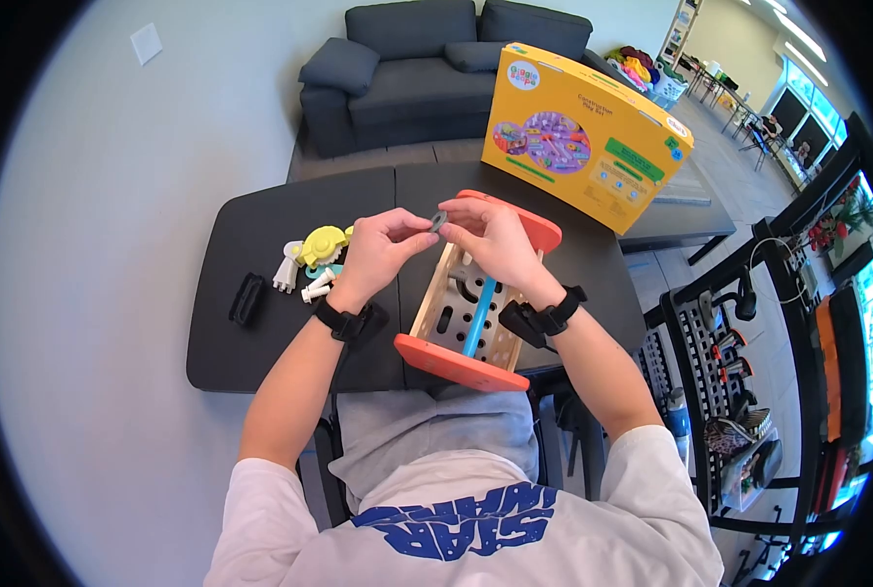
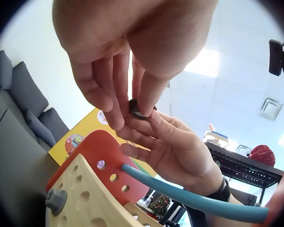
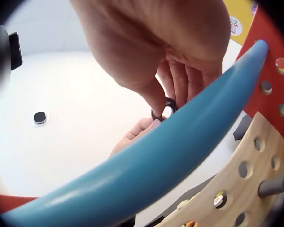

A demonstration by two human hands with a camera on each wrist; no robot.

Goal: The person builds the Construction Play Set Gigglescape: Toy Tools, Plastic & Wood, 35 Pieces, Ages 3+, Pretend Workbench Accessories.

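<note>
A small dark grey ring is pinched between my two hands, above the far part of a toy toolbox. My left hand grips one side of it with thumb and fingertips. My right hand holds the opposite side, and the ring's hole shows in the right wrist view. Beneath the hands, the toolbox has red end panels, perforated wooden sides and a blue rod handle. A grey bolt-like peg sticks out of one wooden side.
On the black table, to the left, lie a yellow toy saw, white toy bolts and a black object. A yellow product box stands behind the toolbox. A dark sofa is farther back.
</note>
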